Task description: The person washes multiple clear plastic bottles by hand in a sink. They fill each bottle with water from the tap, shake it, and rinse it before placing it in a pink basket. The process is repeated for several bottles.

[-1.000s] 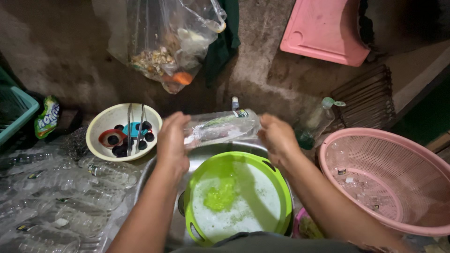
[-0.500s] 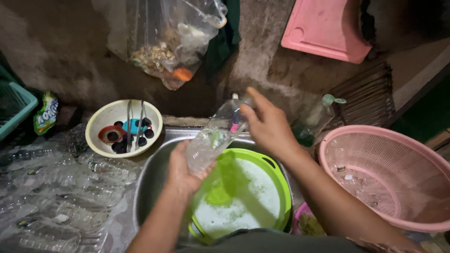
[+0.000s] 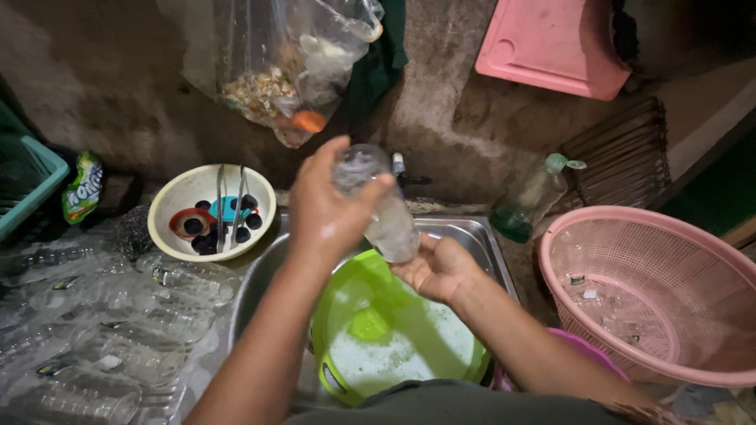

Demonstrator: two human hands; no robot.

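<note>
My left hand [image 3: 327, 208] grips the upper end of a clear plastic bottle [image 3: 390, 224], which stands almost upright and tilts slightly to the right. My right hand [image 3: 435, 267] is cupped palm-up against the bottle's lower end. Both hands hover over a green basin [image 3: 457, 358] of soapy water with a green sponge in it. The basin sits in a steel sink [image 3: 256, 287].
A cream bowl [image 3: 177, 197] holding caps and metal tongs stands left of the sink, beside a pile of clear plastic bottles [image 3: 102, 315]. A pink mesh basket [image 3: 654, 291] stands to the right. A soap bottle [image 3: 529, 203], a hanging plastic bag [image 3: 283, 71] and a pink board [image 3: 551, 47] line the wall.
The bottle went from lying level between both hands to nearly upright. My left hand moved up onto its top and my right hand dropped under its base.
</note>
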